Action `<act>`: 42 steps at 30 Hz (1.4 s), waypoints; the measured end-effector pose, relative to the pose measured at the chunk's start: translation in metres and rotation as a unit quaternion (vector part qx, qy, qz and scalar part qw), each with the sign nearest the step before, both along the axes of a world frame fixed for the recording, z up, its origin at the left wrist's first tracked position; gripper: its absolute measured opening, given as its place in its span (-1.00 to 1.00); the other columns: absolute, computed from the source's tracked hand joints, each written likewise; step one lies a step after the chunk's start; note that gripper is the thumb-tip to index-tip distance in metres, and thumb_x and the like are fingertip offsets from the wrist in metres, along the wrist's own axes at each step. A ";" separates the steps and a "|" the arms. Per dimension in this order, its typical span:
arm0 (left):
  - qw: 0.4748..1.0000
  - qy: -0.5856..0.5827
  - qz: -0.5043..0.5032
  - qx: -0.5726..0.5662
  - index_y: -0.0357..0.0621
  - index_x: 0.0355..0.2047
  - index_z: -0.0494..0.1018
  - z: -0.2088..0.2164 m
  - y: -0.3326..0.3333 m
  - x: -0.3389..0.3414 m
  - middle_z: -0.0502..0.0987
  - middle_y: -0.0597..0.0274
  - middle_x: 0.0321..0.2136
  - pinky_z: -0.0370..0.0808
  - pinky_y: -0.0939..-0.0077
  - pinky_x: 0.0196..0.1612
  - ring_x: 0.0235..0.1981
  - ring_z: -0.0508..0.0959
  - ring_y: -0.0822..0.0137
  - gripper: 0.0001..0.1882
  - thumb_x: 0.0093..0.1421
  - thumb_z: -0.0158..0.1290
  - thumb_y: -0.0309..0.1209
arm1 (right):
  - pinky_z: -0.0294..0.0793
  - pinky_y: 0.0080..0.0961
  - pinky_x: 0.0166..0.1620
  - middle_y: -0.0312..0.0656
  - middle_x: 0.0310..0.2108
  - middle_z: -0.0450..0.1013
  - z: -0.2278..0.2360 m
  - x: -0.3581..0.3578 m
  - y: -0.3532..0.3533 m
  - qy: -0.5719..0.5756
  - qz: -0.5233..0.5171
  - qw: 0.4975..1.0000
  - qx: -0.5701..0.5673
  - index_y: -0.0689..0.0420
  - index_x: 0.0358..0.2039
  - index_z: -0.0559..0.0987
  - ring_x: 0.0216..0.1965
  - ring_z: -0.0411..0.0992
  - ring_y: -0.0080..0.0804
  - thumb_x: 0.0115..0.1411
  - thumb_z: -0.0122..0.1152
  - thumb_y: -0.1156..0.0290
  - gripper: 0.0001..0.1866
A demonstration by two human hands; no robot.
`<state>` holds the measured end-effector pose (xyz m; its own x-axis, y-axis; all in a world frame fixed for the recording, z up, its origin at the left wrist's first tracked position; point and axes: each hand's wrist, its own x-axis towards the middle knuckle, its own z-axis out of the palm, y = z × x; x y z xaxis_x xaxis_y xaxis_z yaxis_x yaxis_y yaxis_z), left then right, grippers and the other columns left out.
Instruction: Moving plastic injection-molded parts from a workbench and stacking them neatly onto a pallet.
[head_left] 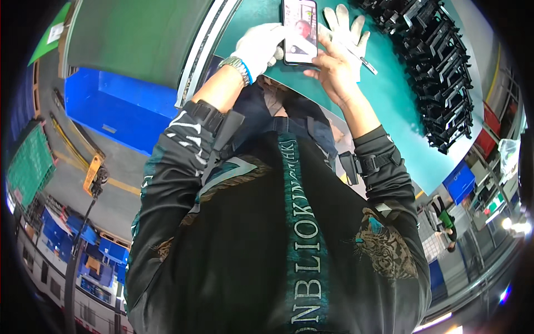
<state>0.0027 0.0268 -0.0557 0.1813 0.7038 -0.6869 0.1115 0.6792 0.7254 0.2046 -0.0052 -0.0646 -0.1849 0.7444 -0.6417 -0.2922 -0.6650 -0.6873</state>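
Observation:
A smartphone (301,49) with a dark frame and a lit screen is upright in view above the green tabletop, at the top centre. My left hand (260,47), in a white glove, grips its left side. Bare fingers of my right hand (336,69) are bent around the phone's right edge and lower corner. Just beyond that hand lies an unworn white glove (346,29), its fingers spread. A small slim tool (368,65), pale and pen-like, rests beside the glove; its exact kind is unclear.
Several black bracket-like parts (439,78) are packed in rows along the right of the green table (389,106). To the left stand a conveyor belt (133,36) and a blue bin (119,106). Another person (445,222) is far off at the right.

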 end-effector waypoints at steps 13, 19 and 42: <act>0.995 -0.028 0.046 0.080 -0.09 -0.08 0.59 0.026 -0.006 -0.001 0.48 0.38 -0.63 0.27 0.68 -0.64 -0.71 0.35 0.62 -0.59 0.24 0.16 -0.06 | 0.65 -0.43 -0.18 -0.14 -0.09 0.53 0.014 -0.001 -0.013 0.082 -0.023 0.992 0.095 0.14 0.36 0.19 -0.14 0.54 -0.44 0.27 0.00 0.68 -0.36; 0.994 -0.056 0.059 0.078 -0.16 0.03 0.53 0.029 -0.008 -0.001 0.48 0.43 -0.60 0.20 0.74 -0.67 -0.70 0.33 0.66 -0.59 0.29 0.15 -0.17 | 0.65 -0.43 -0.18 -0.05 0.03 0.49 0.026 -0.001 -0.018 0.116 -0.031 0.987 0.105 0.14 0.35 0.17 -0.11 0.55 -0.37 0.24 -0.02 0.72 -0.35; 0.984 -0.100 0.052 0.138 -0.25 0.09 0.47 0.052 -0.009 0.003 0.54 0.36 -0.56 0.26 0.72 -0.68 -0.69 0.40 0.62 -0.55 0.34 0.08 -0.18 | 0.64 -0.56 -0.32 -0.08 0.05 0.45 0.055 -0.009 -0.010 0.045 -0.008 0.989 0.143 0.17 0.37 0.11 -0.10 0.55 -0.43 0.17 0.06 0.72 -0.25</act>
